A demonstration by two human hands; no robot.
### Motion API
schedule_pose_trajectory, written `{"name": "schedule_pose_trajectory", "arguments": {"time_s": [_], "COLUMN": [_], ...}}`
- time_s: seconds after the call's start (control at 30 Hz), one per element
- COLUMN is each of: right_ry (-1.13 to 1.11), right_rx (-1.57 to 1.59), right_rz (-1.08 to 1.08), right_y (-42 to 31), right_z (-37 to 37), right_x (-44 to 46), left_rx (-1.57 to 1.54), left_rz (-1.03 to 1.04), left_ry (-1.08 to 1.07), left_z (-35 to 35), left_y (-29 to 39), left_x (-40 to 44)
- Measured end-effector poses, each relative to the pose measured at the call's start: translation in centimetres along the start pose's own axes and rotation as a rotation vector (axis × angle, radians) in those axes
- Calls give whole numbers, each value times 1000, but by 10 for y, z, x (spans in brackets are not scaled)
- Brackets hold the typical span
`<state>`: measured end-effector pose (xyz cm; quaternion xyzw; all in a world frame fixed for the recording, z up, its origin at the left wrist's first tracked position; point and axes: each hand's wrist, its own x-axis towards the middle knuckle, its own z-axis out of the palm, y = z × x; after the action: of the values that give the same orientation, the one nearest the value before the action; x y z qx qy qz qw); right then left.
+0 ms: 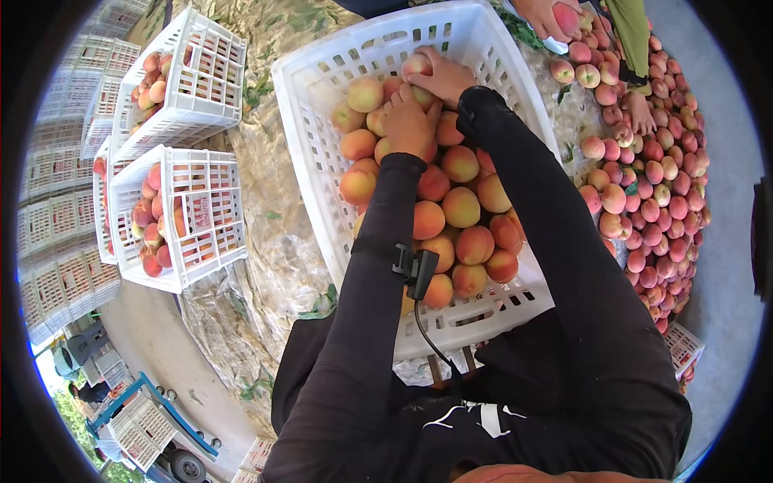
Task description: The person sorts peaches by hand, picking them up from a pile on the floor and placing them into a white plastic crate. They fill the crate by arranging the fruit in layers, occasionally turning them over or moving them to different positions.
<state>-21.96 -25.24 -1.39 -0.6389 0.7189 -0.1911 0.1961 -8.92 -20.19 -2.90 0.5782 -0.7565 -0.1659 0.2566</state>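
A white slatted plastic crate (310, 189) stands before me with several yellow-red peaches (461, 207) in it. Both my hands reach into its far half. My left hand (409, 125) is curled, palm down, around a peach (423, 98) that shows between its fingers and thumb. Just beyond it, my right hand (443, 79) has its fingers closed over another peach (415, 66) near the crate's far wall. The palms and the undersides of these peaches are hidden. More peaches lie around and under both hands.
Two crates of peaches (205, 60) (213, 211) stand at left, near stacked crates (60, 185). A large peach heap (656, 209) spreads at right, where another person's hands (640, 113) (541, 14) work. A blue cart (153, 419) is at lower left.
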Motion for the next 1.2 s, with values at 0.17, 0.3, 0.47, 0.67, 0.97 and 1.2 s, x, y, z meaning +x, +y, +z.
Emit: {"name": "schedule_pose_trajectory", "arguments": {"time_s": [0.17,0.3,0.47,0.67,0.97,1.2], "right_ry": [-44,-167,-144,178,222,39], "right_rx": [-80,-223,-243,-694,-136,-230], "right_rz": [86,38,98,-237,-389,-371], "right_y": [-5,22,9,24,22,16], "right_z": [-30,-33,-28,-28,-15,-2], "right_x": [3,-7,-24,-24,-6,-16], "left_rx": [11,56,49,-14,-127,-325], "left_rz": [-2,86,6,-80,172,157], "left_ry": [31,148,-62,-223,-104,-58], "left_z": [7,14,-2,-9,15,4], "left_y": [-3,0,3,2,-15,-17], "left_x": [-3,-2,7,29,23,7]}}
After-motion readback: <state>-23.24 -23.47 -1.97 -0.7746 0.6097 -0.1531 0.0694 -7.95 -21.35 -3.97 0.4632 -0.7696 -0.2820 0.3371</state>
